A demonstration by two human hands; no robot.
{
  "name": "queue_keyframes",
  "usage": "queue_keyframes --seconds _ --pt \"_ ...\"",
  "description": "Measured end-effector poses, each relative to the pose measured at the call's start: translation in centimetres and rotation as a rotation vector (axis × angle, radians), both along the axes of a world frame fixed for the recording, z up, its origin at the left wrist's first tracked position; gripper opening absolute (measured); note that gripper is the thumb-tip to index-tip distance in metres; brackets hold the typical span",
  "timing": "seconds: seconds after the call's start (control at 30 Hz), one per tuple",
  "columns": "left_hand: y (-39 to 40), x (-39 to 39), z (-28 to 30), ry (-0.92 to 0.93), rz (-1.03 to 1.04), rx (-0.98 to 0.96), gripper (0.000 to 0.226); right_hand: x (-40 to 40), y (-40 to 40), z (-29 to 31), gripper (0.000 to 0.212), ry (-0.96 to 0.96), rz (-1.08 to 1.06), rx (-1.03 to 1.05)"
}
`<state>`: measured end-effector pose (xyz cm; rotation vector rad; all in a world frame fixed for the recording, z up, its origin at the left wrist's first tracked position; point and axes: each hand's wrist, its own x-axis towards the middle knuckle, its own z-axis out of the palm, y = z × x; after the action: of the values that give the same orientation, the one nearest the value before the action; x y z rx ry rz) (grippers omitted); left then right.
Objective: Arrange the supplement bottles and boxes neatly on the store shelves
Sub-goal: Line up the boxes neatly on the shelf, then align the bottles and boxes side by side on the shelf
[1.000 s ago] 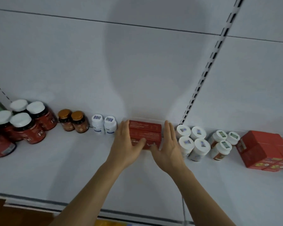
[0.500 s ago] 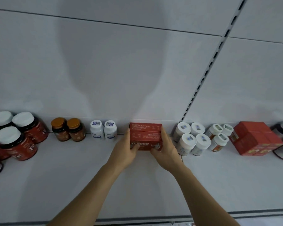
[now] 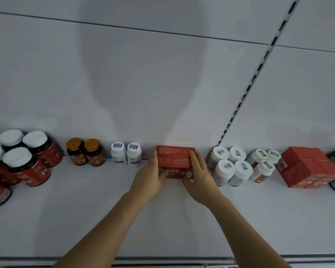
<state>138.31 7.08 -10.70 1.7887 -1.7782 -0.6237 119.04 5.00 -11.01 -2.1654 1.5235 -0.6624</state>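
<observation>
While both grip it, the red box (image 3: pixel 175 161) sits between left hand (image 3: pixel 150 177) and right hand (image 3: pixel 198 176).

soft, even, slightly dim indoor light falls from behind the camera, throwing a broad grey shadow of the person's head and shoulders on the white back panel (image 3: pixel 135 78). fainter arm shadows lie on the shelf (image 3: pixel 85 219). no harsh glare; a pale sheen sits on the white bottle caps (image 3: pixel 226 167). wide-angle distortion bends the slotted upright (image 3: pixel 259 68) and stretches the red jars (image 3: pixel 37 171) at the left edge. focus is mildly soft throughout.
</observation>
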Motion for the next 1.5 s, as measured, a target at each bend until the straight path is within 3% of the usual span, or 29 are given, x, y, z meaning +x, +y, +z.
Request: queue_keyframes --seconds 0.1,0.3,0.8,0.93,1.0,1.13,1.27,1.5 --pt "0.4 -0.2 0.4 -0.206 -0.040 -0.057 0.089 0.3 0.0 0.6 0.090 0.175 0.029 -0.143" --pt "0.0 -0.9 1.1 -0.483 -0.066 -0.037 0.072 0.9 -0.9 0.6 0.081 0.491 0.077 -0.225" --pt "-0.1 -1.1 0.6 -0.610 0.004 -0.207 0.073 0.5 -1.0 0.4 0.091 0.508 0.074 -0.255" --pt "1.1 -0.1 2.1 -0.596 0.013 -0.319 0.075 1.0 -0.5 1.8 0.088 0.411 0.104 -0.267" --pt "1.9 0.8 3.1 -0.536 0.047 -0.417 0.064 2.2 -0.1 2.5 0.082 0.328 0.118 -0.301" --pt "3.6 3.8 4.0 -0.239 0.247 -0.492 0.048 6.1 1.1 3.6 0.074 0.118 0.120 -0.310" --pt "4.2 7.0 3.6 0.061 0.408 -0.345 0.056 10.3 2.5 4.0 0.076 -0.034 0.139 -0.235" --pt "3.4 10.5 1.9 0.292 0.286 -0.090 0.056 16.5 3.4 3.8 0.087 -0.235 0.020 0.096"
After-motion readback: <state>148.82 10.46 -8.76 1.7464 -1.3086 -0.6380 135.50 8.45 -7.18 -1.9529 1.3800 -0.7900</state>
